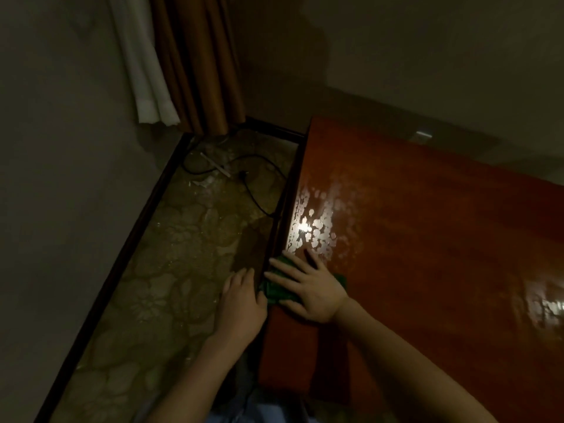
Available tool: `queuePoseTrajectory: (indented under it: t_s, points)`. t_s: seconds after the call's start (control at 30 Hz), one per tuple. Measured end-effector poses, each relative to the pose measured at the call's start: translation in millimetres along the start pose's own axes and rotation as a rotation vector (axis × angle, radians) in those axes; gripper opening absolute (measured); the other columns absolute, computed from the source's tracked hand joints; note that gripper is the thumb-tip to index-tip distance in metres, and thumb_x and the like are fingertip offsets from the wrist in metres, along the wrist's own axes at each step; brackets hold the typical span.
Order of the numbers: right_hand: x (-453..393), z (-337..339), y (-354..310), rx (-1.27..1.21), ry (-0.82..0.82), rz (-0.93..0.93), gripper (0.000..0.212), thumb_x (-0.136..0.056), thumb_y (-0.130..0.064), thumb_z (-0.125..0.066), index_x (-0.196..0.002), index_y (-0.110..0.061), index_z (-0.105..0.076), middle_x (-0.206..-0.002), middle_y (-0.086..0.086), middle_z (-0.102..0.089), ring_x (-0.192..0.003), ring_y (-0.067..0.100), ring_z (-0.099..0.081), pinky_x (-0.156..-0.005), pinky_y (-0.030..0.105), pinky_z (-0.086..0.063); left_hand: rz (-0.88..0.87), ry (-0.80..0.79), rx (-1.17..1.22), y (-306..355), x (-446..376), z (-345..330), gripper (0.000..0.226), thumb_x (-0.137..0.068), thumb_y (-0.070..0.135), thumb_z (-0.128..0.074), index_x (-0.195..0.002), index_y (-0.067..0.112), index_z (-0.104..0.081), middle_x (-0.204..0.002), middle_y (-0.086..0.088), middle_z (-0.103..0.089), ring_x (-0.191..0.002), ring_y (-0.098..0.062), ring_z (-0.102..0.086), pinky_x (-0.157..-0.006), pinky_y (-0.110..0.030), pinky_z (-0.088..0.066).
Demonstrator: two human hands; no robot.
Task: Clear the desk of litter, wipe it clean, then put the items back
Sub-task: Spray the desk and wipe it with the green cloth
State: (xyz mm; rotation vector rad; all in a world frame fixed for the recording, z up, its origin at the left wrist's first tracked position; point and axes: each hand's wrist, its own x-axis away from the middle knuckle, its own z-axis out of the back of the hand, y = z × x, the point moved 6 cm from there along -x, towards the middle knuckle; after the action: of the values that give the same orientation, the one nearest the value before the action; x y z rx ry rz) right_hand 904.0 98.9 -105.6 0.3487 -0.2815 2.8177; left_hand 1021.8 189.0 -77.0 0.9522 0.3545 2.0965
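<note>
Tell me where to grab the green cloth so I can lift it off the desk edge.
Probably the bunched folds of the green cloth that stick out past the desk edge, taken from the left. The right hand lies flat on top and covers the rest; the left hand is already beside that bunch.

The bench (427, 239) top lies open from 12 to 4 o'clock of the right hand (308, 288), bare glossy wood up to the wall (427, 56) along its far edge. At 9 o'clock, the left hand (241, 303) hangs just off the bench's edge over the floor (171, 254). There a black cable (253, 190) loops at 11 o'clock, with curtains (195, 62) hanging beyond it in the corner.
</note>
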Motion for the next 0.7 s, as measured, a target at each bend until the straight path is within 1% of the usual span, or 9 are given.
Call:
queuePoseTrajectory:
  t_s: [0.1, 0.2, 0.27, 0.4, 0.53, 0.6, 0.7]
  points:
    - [-28, 22, 62, -0.079, 0.058, -0.201, 0.058, -0.096, -0.059, -0.021, -0.150, -0.037, -0.015, -0.157, -0.009, -0.013, -0.146, 0.020, -0.006, -0.115, 0.061, -0.005, 0.003, -0.019, 0.008, 25, -24, -10, 0.055, -0.100, 0.027, -0.038, -0.150, 0.013, -0.019, -0.156, -0.004, -0.019, -0.144, -0.019, -0.011, -0.118, -0.031, -0.010]
    - [-52, 39, 131, -0.103, 0.089, -0.388, 0.060, -0.095, -0.059, -0.019, -0.151, -0.037, -0.010, -0.159, -0.009, -0.009, -0.147, 0.018, 0.000, -0.116, 0.059, -0.005, 0.010, -0.024, 0.013, 49, -50, -17, 0.055, -0.101, 0.028, -0.036, -0.151, 0.014, -0.018, -0.157, -0.003, -0.018, -0.144, -0.018, -0.010, -0.119, -0.031, -0.010]
    - [-71, 51, 173, -0.090, 0.111, -0.433, 0.060, -0.096, -0.058, -0.019, -0.151, -0.037, -0.009, -0.160, -0.008, -0.008, -0.148, 0.018, 0.000, -0.116, 0.058, -0.005, 0.018, -0.010, 0.024, 62, -68, -18, 0.056, -0.100, 0.029, -0.037, -0.151, 0.015, -0.017, -0.157, -0.002, -0.018, -0.144, -0.017, -0.011, -0.119, -0.032, -0.011]
    - [-107, 71, 238, -0.080, 0.113, -0.415, 0.059, -0.096, -0.057, -0.021, -0.151, -0.038, -0.010, -0.160, -0.009, -0.007, -0.148, 0.019, 0.000, -0.117, 0.055, 0.002, 0.027, 0.014, 0.054, 87, -99, -17, 0.060, -0.100, 0.030, -0.038, -0.151, 0.016, -0.012, -0.158, 0.001, -0.016, -0.145, -0.014, -0.009, -0.119, -0.032, -0.013]
    - [-135, 88, 292, -0.086, 0.167, -0.485, 0.058, -0.097, -0.056, -0.023, -0.151, -0.036, -0.012, -0.161, -0.007, -0.008, -0.148, 0.021, -0.003, -0.116, 0.055, -0.001, 0.054, 0.044, 0.024, 101, -120, -19, 0.063, -0.100, 0.030, -0.038, -0.152, 0.013, -0.007, -0.159, 0.000, -0.012, -0.145, -0.014, -0.006, -0.119, -0.030, -0.013]
    - [-143, 93, 313, -0.113, 0.194, -0.584, 0.058, -0.098, -0.055, -0.025, -0.151, -0.035, -0.012, -0.161, -0.005, -0.008, -0.148, 0.022, -0.004, -0.116, 0.055, -0.001, 0.072, 0.040, -0.002, 101, -125, -18, 0.063, -0.100, 0.030, -0.037, -0.152, 0.013, -0.006, -0.158, 0.000, -0.013, -0.146, -0.014, -0.005, -0.119, -0.030, -0.013]
    - [-141, 96, 328, -0.165, 0.236, -0.810, 0.061, -0.098, -0.055, -0.022, -0.153, -0.031, -0.010, -0.161, 0.000, -0.008, -0.148, 0.025, -0.003, -0.116, 0.056, 0.001, 0.096, -0.008, -0.054, 95, -125, -16, 0.060, -0.100, 0.030, -0.036, -0.152, 0.013, -0.009, -0.158, -0.001, -0.017, -0.145, -0.015, -0.009, -0.118, -0.031, -0.016]
